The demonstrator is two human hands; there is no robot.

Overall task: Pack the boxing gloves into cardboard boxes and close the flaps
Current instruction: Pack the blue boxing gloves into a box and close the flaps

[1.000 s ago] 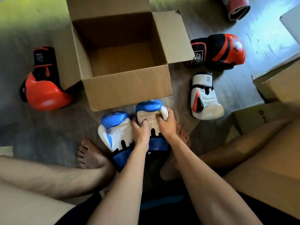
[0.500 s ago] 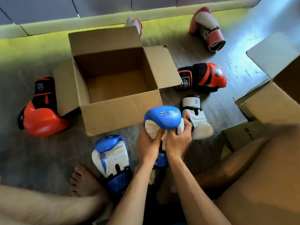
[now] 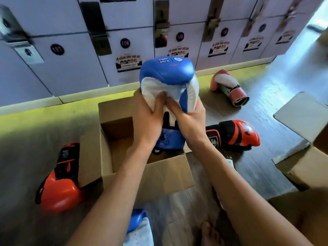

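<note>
I hold a blue and white boxing glove [image 3: 166, 77] upright in the air above the open cardboard box [image 3: 159, 173]. My left hand [image 3: 149, 119] grips its left side and my right hand [image 3: 188, 119] grips its right side, thumbs pressed into the white palm. The glove's blue cuff hangs over the box opening. Its mate, a second blue and white glove [image 3: 138, 226], lies on the floor at the bottom edge between my arms. The box's flaps stand open and what shows of its inside holds nothing.
An orange and black glove [image 3: 60, 183] lies left of the box. A red and black glove [image 3: 234, 135] lies right of it, a pink and white glove [image 3: 229, 87] farther back. More cardboard boxes [image 3: 301, 157] stand at the right. Lockers [image 3: 71, 50] line the back wall.
Both hands have lifted the blue and white glove from the floor up to above the open box. The view has tilted up, bringing the lockers into sight.
</note>
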